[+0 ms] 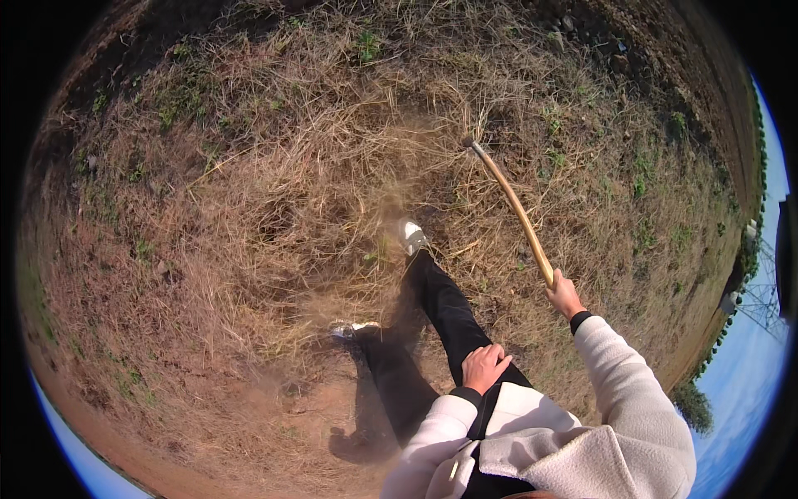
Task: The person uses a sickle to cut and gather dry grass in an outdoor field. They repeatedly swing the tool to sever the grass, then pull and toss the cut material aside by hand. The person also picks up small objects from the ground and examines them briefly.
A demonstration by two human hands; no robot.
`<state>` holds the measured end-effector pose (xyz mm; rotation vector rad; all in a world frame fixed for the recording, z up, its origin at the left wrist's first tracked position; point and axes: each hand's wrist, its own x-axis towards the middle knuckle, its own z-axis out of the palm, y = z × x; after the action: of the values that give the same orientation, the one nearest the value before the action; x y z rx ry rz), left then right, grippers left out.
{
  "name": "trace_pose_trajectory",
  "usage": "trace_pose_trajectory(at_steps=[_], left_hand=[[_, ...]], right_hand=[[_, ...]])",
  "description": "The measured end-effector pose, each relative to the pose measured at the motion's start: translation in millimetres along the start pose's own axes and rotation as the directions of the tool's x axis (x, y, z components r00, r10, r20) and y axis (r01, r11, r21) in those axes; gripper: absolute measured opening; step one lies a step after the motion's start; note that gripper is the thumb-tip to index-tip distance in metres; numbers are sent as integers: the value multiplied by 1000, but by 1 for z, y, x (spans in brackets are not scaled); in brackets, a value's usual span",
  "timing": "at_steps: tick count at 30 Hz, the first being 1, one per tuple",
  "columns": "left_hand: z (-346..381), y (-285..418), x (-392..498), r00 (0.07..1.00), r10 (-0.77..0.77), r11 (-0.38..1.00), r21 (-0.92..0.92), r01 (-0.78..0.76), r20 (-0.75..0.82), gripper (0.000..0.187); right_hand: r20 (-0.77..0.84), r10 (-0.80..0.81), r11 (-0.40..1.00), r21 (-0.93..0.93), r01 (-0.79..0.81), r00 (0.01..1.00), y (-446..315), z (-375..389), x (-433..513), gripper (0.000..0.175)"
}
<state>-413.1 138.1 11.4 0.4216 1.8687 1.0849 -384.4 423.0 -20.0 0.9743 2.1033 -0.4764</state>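
Observation:
My right hand (564, 296) is closed around the lower end of a long, curved wooden handle (520, 212). The far end carries a small dark metal head (469, 142), probably a hoe's, which touches or hangs just over dry grass stalks; its blade is mostly hidden. My left hand (483, 368) lies on the thigh of my black trousers (446, 299), holding nothing, thumb apart from the fingers. Loose, dry cut-looking grass (336, 187) covers the ground in front of my feet.
One white-and-grey shoe (413, 237) stands in the grass, with the other shoe (358, 328) lower left. Bare reddish soil (324, 411) shows near my legs. Small green weeds (368, 47) and stones (619, 62) lie farther out. A lattice pylon (764, 305) stands at the right horizon.

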Motion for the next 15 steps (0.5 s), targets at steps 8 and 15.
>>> trace_pose_trajectory(at_steps=[8, 15], left_hand=[[-10, -5, -4, 999, 30, 999, 11, -30, 22, 25], [-36, -74, -58, 872, -455, 769, -574, 282, -181, 28]], right_hand=[[-86, 208, 914, 371, -162, 974, 34, 9, -113, 26], [58, 301, 419, 889, -187, 952, -131, 29, 76, 13]])
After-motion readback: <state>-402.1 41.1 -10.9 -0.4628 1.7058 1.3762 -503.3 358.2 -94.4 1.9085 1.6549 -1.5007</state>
